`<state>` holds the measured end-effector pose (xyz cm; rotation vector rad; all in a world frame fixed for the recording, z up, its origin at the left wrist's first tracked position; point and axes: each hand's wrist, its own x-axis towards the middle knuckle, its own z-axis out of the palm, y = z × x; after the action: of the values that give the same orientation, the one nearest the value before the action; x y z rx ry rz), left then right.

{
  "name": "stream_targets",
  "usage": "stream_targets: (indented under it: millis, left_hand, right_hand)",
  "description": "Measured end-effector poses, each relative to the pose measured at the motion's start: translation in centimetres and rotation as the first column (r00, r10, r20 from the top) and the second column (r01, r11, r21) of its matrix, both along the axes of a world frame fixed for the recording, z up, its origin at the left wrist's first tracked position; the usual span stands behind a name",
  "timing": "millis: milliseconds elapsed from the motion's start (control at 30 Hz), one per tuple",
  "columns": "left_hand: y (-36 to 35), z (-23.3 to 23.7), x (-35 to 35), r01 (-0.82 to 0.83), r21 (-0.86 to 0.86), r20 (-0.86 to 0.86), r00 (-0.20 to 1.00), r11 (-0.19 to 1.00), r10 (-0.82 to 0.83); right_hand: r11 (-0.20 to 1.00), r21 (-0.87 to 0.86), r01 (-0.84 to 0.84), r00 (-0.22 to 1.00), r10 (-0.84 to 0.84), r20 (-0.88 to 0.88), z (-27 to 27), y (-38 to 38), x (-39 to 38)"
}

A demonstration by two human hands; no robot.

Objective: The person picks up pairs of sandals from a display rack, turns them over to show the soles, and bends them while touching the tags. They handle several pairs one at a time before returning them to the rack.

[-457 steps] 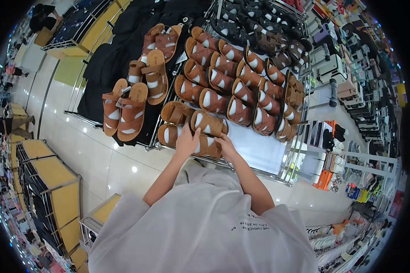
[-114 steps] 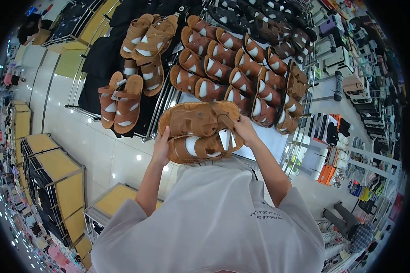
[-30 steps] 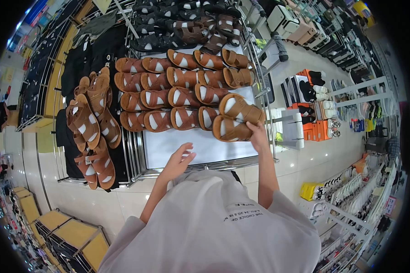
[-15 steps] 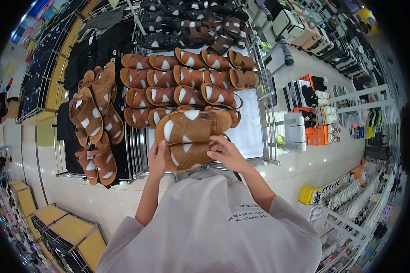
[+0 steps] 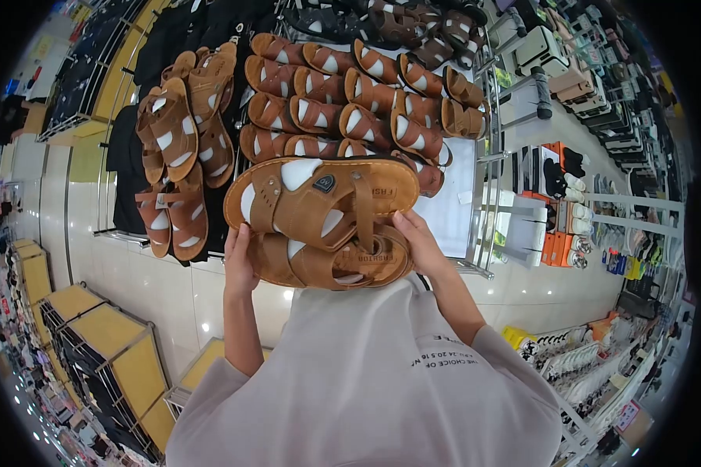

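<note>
Held up in front of my chest is a pair of tan sandals (image 5: 308, 204), one above the other, with white stuffing under the straps. My left hand (image 5: 240, 261) grips the toe end, and my right hand (image 5: 422, 240) grips the heel end, thumb near the upper insole. Stamped letters show on both insoles at the heels. Behind the pair, rows of reddish-brown sandals (image 5: 319, 86) lie on a white display surface (image 5: 456, 175). A heap of brown sandals (image 5: 181, 128) rests on black cloth to the left.
A chrome rail (image 5: 483, 210) edges the display on the right. Darker sandals (image 5: 413, 27) fill its far end. Suitcases (image 5: 541, 47) and orange shoe boxes (image 5: 554, 241) stand to the right. Yellow-topped stands (image 5: 105, 335) are at lower left.
The sandals have come up closer to me, and their heel ends now show clearly. My right hand has shifted onto the heel end. The view has swung, so the display sits further right.
</note>
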<state>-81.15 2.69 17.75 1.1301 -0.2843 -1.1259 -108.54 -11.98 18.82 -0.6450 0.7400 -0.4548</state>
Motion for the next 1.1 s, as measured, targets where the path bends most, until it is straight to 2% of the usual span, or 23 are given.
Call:
stream_targets:
  millis: [133,233,333,400,433,500,533,567,600,633,733,867,900,967,1067,1100]
  left_hand:
    - [1.2,-0.1,0.8,0.081,0.011,-0.004,0.997,0.997,-0.081]
    - [1.5,0.0,0.8,0.127,0.021,0.004,0.992,0.992,-0.127]
    - [1.7,-0.2,1.2,0.173,0.007,-0.015,0.985,0.985,-0.173]
    - [1.9,-0.3,1.7,0.191,-0.030,-0.036,0.981,0.981,-0.192]
    - [2.3,-0.3,2.0,0.225,0.034,0.091,0.970,0.974,-0.227]
    - [2.2,-0.1,2.5,0.201,-0.307,-0.089,0.967,0.930,-0.239]
    - [2.1,0.1,2.6,0.157,-0.466,-0.175,0.948,0.871,-0.265]
    - [2.0,-0.3,2.6,0.018,-0.500,-0.382,0.893,0.866,-0.239]
    - [1.5,0.5,2.4,0.076,-0.514,-0.307,0.914,0.854,-0.266]
    - [0.5,2.1,2.0,0.134,-0.523,-0.231,0.929,0.842,-0.291]
    - [-1.7,3.8,1.4,0.215,-0.549,-0.052,0.956,0.808,-0.289]
    - [-3.5,4.6,1.5,0.256,-0.633,0.176,0.967,0.730,-0.186]
    - [-3.7,5.9,1.4,0.249,-0.647,0.166,0.969,0.721,-0.186]
    - [-4.5,6.7,1.7,0.289,-0.736,0.232,0.957,0.612,-0.173]
    - [-4.9,8.4,2.7,0.367,-0.778,0.305,0.930,0.510,-0.203]
    - [-5.0,8.8,3.1,0.392,-0.786,0.330,0.920,0.479,-0.212]
  right_hand:
    - [0.996,-0.084,-0.010,0.995,0.001,-0.104,-0.5,1.2,0.1]
    - [0.976,-0.200,0.082,0.987,-0.107,-0.119,-0.6,1.7,0.0]
    - [0.960,-0.237,0.151,0.978,-0.180,-0.107,0.3,1.6,0.0]
    - [0.958,-0.255,0.131,0.983,-0.159,-0.093,0.7,1.2,-0.7]
    - [0.949,-0.293,0.114,0.985,-0.145,-0.089,1.1,1.4,-1.1]
    - [0.910,-0.396,0.120,0.981,-0.169,-0.091,1.7,1.8,-1.2]
    - [0.856,-0.509,0.096,0.981,-0.169,-0.100,2.2,2.0,-1.2]
    - [0.788,-0.612,0.068,0.979,-0.169,-0.109,2.9,2.2,-1.2]
    - [0.707,-0.706,0.038,0.978,-0.171,-0.119,3.3,2.2,-1.2]
    - [0.684,-0.729,0.025,0.972,-0.188,-0.143,3.4,2.2,-1.4]
    - [0.439,-0.887,0.143,0.988,-0.115,0.102,4.5,1.3,-0.3]
    - [0.155,-0.978,0.142,0.990,0.000,0.144,7.2,0.4,-0.2]
    - [0.042,-0.991,0.128,0.992,-0.020,0.127,7.9,0.4,-0.3]
    - [-0.123,-0.992,0.034,0.999,0.039,0.029,10.8,-0.1,-0.6]
    - [-0.232,-0.973,-0.012,0.998,0.060,-0.027,11.8,0.4,-0.7]
    - [-0.231,-0.973,0.021,0.996,0.088,0.000,11.8,0.6,-0.6]
